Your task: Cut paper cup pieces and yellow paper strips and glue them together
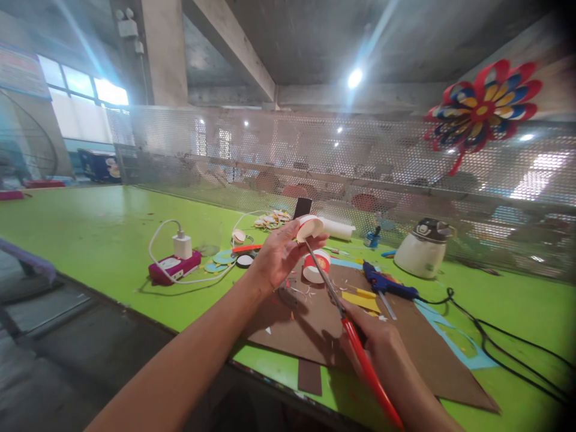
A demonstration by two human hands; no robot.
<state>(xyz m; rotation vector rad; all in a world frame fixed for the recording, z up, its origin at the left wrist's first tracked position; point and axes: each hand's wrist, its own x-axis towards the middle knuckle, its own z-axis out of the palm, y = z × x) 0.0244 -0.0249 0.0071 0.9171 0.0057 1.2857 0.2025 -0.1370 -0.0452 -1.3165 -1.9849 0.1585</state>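
My left grip [279, 255] pinches a cup [311, 227]; my right grip [375, 336] clasps scissors [353, 338], apparently against the cup; slipping could tear it.

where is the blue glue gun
In the head view, the blue glue gun lies right of centre, between the yellow paper and the white container.

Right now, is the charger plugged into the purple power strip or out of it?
Plugged in, it appears: the charger stands upright on the power strip, no prongs showing.
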